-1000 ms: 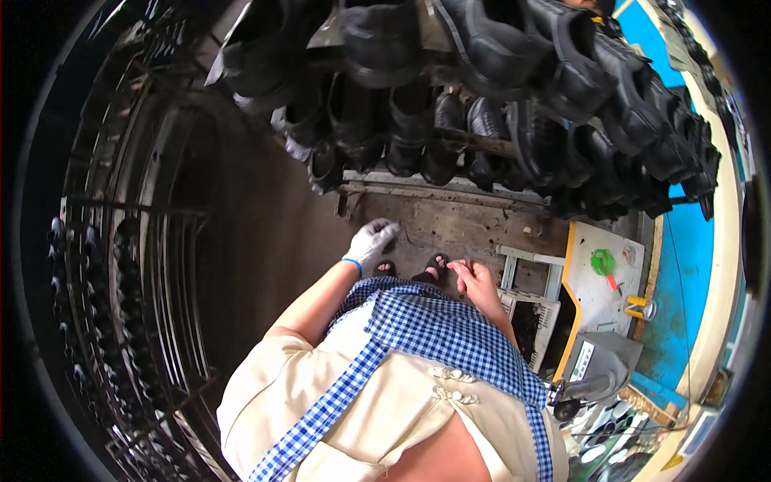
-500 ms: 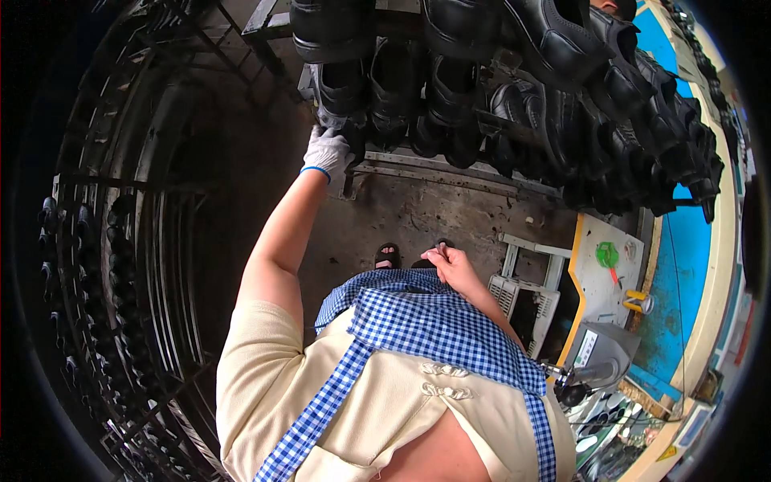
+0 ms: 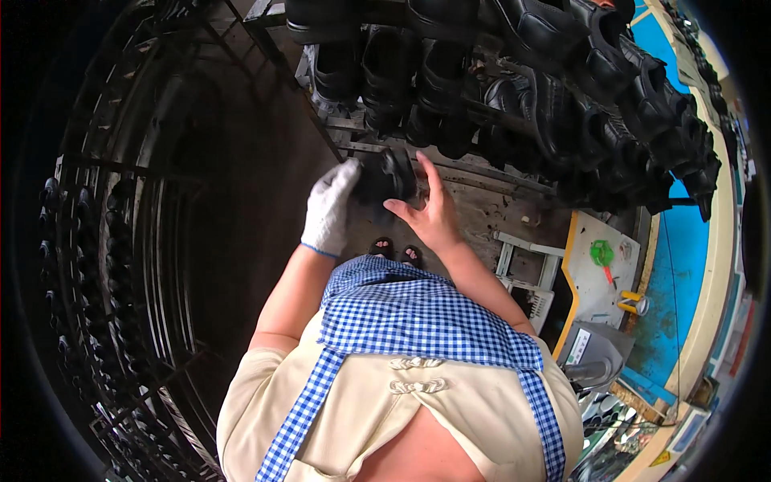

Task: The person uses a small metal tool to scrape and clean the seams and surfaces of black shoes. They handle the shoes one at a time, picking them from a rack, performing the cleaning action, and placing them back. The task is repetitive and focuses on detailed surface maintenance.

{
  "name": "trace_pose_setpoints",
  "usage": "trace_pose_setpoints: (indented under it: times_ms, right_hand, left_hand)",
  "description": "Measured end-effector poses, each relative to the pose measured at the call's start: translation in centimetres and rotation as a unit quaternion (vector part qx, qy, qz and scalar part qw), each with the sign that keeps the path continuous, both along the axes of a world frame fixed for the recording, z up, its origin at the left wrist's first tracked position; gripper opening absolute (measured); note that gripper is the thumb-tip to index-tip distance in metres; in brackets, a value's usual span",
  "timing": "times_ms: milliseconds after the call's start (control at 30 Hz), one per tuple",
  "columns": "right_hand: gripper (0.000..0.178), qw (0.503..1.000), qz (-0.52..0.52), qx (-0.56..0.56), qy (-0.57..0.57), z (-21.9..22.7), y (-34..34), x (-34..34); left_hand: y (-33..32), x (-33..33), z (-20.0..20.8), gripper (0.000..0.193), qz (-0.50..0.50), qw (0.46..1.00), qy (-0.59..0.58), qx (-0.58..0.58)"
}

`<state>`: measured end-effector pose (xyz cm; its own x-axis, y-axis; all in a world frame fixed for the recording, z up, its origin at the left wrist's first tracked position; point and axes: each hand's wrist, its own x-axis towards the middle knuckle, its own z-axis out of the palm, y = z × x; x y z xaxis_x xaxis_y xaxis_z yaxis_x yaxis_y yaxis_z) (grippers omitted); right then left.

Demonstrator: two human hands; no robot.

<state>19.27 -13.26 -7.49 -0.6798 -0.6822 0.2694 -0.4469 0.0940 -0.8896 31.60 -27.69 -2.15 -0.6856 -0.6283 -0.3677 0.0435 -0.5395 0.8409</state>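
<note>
A black shoe (image 3: 393, 173) is held in front of me, below the rack's lower rows; its left part is blurred. My left hand (image 3: 328, 210), in a white knit glove with a blue cuff edge, grips it from the left. My bare right hand (image 3: 434, 210) is at the shoe's right end. Its thumb and forefinger are spread around that end, and I cannot tell whether they touch it.
A rack with rows of black shoes (image 3: 446, 68) stands ahead. More racked shoes (image 3: 120, 273) line the left side. To the right are a white table (image 3: 593, 269) with a green-and-red tool (image 3: 602, 255), a yellow-handled item (image 3: 632, 303) and a grey machine (image 3: 598, 353).
My left hand has come back from the lower rack toward me with a black shoe. My right hand has risen from near my apron to the shoe, its fingers now spread.
</note>
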Motion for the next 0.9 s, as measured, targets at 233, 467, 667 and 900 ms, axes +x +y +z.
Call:
trace_pose_setpoints:
  times_ms: [233, 467, 667, 900]
  right_hand:
    - [0.027, 0.996, -0.053, -0.050, 0.054, 3.4, 2.0, -1.3]
    - [0.030, 0.990, -0.040, 0.001, -0.132, 1.9, 4.7, -2.8]
    - [0.067, 0.970, 0.120, 0.047, -0.209, -0.6, 8.3, -3.7]
    - [0.053, 0.993, 0.097, -0.027, -0.064, 1.6, 8.9, -3.8]
  left_hand:
    - [6.5, 0.2, 1.5, 0.030, -0.008, 0.998, 0.024, 0.052]
    - [9.2, -0.1, 1.8, 0.027, -0.038, 0.998, -0.022, -0.051]
    - [11.2, 0.1, 1.3, 0.017, -0.102, 0.895, -0.096, -0.423]
    - [12.3, -0.2, 2.3, 0.040, -0.031, 0.992, 0.037, 0.120]
